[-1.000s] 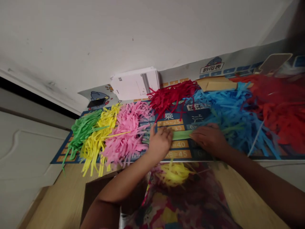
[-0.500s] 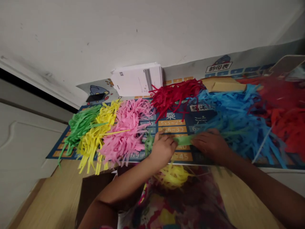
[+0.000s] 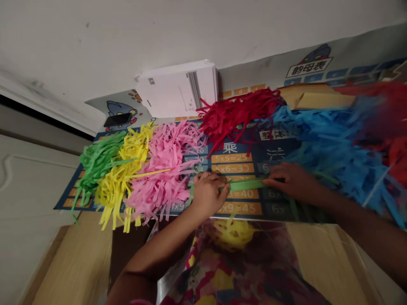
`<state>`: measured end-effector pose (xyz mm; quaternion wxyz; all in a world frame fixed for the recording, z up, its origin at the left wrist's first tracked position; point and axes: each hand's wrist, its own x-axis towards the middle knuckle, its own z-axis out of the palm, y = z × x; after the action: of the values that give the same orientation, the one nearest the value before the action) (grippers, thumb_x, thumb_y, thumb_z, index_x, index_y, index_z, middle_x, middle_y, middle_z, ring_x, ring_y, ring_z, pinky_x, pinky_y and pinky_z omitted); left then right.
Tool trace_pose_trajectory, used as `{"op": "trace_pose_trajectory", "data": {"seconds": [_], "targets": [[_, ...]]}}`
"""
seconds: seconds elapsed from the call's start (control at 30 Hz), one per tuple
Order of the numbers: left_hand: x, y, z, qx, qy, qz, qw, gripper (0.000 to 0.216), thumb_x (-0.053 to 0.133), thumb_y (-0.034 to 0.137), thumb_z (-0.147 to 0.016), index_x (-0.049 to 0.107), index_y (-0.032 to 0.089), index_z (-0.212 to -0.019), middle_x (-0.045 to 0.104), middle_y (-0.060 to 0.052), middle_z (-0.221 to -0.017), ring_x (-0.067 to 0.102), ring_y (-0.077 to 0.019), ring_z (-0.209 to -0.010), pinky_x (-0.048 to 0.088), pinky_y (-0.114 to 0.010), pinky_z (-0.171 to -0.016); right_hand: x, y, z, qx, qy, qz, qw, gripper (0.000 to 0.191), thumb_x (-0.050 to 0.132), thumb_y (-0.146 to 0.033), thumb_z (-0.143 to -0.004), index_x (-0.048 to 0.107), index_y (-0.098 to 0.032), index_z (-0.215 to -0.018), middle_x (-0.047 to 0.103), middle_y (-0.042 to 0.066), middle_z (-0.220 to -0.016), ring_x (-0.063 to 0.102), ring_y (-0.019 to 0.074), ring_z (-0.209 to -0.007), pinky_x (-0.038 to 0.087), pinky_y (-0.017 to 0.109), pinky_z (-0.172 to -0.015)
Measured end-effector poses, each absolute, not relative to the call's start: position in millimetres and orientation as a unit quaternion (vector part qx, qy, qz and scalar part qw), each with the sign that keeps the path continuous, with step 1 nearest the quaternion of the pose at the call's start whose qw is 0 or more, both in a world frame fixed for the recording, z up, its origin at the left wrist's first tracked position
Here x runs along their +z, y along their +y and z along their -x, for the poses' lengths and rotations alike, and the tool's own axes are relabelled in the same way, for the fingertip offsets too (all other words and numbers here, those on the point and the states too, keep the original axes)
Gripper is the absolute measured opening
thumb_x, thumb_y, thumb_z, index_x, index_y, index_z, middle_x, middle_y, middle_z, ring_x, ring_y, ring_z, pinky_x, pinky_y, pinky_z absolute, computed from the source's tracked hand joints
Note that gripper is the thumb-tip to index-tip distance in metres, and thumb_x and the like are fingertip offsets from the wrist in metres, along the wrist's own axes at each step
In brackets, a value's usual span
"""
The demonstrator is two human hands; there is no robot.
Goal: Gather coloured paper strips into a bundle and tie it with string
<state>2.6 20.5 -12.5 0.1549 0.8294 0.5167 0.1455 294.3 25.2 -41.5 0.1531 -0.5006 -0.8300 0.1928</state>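
My left hand (image 3: 208,194) and right hand (image 3: 291,181) are both down on the mat (image 3: 244,207), each pinching one end of the green strip bundle (image 3: 246,184), which lies flat between them, running roughly 9 to 3 o'clock. Left fingers are curled closed over the left end; right fingertips press the other end flat. Change since a second ago: bundle sat loose and slightly bowed between my hands, half a second back the left end was fanned out; now it reads straighter and tighter, ends gathered under my left palm. Hands have hardly shifted on the mat; most of the apparent motion is my head tilting, so the piles look lower and further left. My read: strips are being squared up into one neat bundle, and they're now nearly aligned. Around them: pink pile (image 3: 167,169) just beside my left hand at 9 o'clock, yellow pile (image 3: 122,173) and green pile (image 3: 97,163) beyond it, red pile (image 3: 238,112) at 12, blue pile (image 3: 337,144) touching my right wrist at 2 o'clock. White paper stack (image 3: 178,89) against the wall at 11. A yellow tuft (image 3: 233,231) sits in my lap at 6.
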Motion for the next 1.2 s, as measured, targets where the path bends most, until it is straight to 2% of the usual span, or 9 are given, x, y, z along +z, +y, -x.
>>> {"op": "trace_pose_trajectory", "data": {"seconds": [0.3,0.47,0.53,0.6,0.7,0.77,0.87,1.0,1.2], "targets": [[-10.5,28.7,-9.9,0.083,0.534,-0.828,0.147,0.02,0.062,0.033,-0.09,0.074,0.023,-0.078,0.071,-0.004,-0.079,0.06,-0.0248,-0.088,0.037,-0.043,-0.082,-37.1,39.6,-287.2,0.201,-0.806,0.552,0.072,0.039,0.063,-0.046,-0.089,0.064,-0.023,-0.057,0.065,0.001,-0.065,0.059,0.0177,-0.064,0.032,0.03,-0.059],[-11.2,31.7,-9.7,0.059,0.533,-0.834,0.133,0.024,0.062,0.035,-0.091,0.072,0.022,-0.073,0.07,-0.004,-0.078,0.061,-0.0254,-0.087,0.037,-0.044,-0.08,-40.7,41.9,-288.7,0.173,-0.821,0.538,0.08,0.039,0.062,-0.044,-0.089,0.063,-0.023,-0.056,0.064,0.001,-0.064,0.057,0.0169,-0.061,0.029,0.03,-0.057],[-11.5,34.6,-7.8,0.063,0.529,-0.837,0.127,0.02,0.064,0.036,-0.091,0.072,0.022,-0.08,0.072,-0.005,-0.084,0.061,-0.0257,-0.09,0.038,-0.044,-0.081,-37.1,41.3,-287.0,0.149,-0.826,0.537,0.081,0.037,0.063,-0.045,-0.088,0.061,-0.023,-0.058,0.063,0.0,-0.062,0.055,0.0165,-0.058,0.027,0.031,-0.057],[-9.5,38.6,-5.4,0.074,0.487,-0.863,0.115,0.015,0.062,0.034,-0.093,0.072,0.023,-0.096,0.073,-0.006,-0.099,0.061,-0.026,-0.097,0.04,-0.044,-0.084,-27.1,36.9,-280.7,0.086,-0.829,0.546,0.084,0.029,0.065,-0.043,-0.086,0.062,-0.022,-0.065,0.065,0.001,-0.065,0.056,0.0184,-0.061,0.026,0.033,-0.06],[-1.3,43.3,-4.0,0.052,0.348,-0.932,0.084,0.021,0.051,0.028,-0.101,0.07,0.027,-0.109,0.073,-0.004,-0.111,0.058,-0.0245,-0.109,0.039,-0.046,-0.095,-8.1,22.7,-263.8,-0.013,-0.866,0.491,0.094,0.01,0.061,-0.025,-0.088,0.066,-0.02,-0.08,0.07,0.005,-0.08,0.06,0.0234,-0.078,0.028,0.037,-0.07],[5.5,43.4,-5.9,0.028,0.279,-0.958,0.059,0.025,0.046,0.025,-0.102,0.072,0.027,-0.102,0.074,-0.003,-0.106,0.056,-0.0241,-0.111,0.035,-0.049,-0.105,-2.2,12.6,-252.7,-0.014,-0.906,0.41,0.101,0.012,0.057,-0.017,-0.089,0.067,-0.019,-0.083,0.071,0.006,-0.088,0.061,0.0236,-0.084,0.028,0.04,-0.078],[10.2,39.2,-13.4,0.032,0.252,-0.967,0.016,0.025,0.051,0.03,-0.097,0.073,0.021,-0.091,0.073,-0.007,-0.094,0.055,-0.0271,-0.108,0.028,-0.057,-0.113,-8.6,6.9,-244.3,-0.005,-0.926,0.358,0.116,0.015,0.057,-0.02,-0.09,0.067,-0.018,-0.079,0.07,0.007,-0.084,0.06,0.0212,-0.078,0.028,0.04,-0.082],[3.4,33.7,-23.5,0.042,0.282,-0.958,-0.032,0.025,0.055,0.034,-0.093,0.071,0.016,-0.087,0.071,-0.009,-0.084,0.056,-0.0285,-0.1,0.026,-0.061,-0.113,-20.2,15.9,-246.1,-0.009,-0.919,0.379,0.11,0.018,0.056,-0.019,-0.089,0.066,-0.018,-0.075,0.069,0.005,-0.076,0.057,0.0185,-0.072,0.026,0.039,-0.08],[-2.9,29.6,-21.9,0.041,0.318,-0.944,-0.07,0.017,0.053,0.018,-0.094,0.07,0.017,-0.093,0.07,-0.007,-0.081,0.059,-0.0269,-0.096,0.025,-0.064,-0.112,-9.2,15.3,-236.5,0.008,-0.906,0.41,0.103,0.012,0.06,-0.026,-0.087,0.067,-0.017,-0.084,0.07,0.006,-0.083,0.058,0.02,-0.076,0.024,0.036,-0.077]]}}
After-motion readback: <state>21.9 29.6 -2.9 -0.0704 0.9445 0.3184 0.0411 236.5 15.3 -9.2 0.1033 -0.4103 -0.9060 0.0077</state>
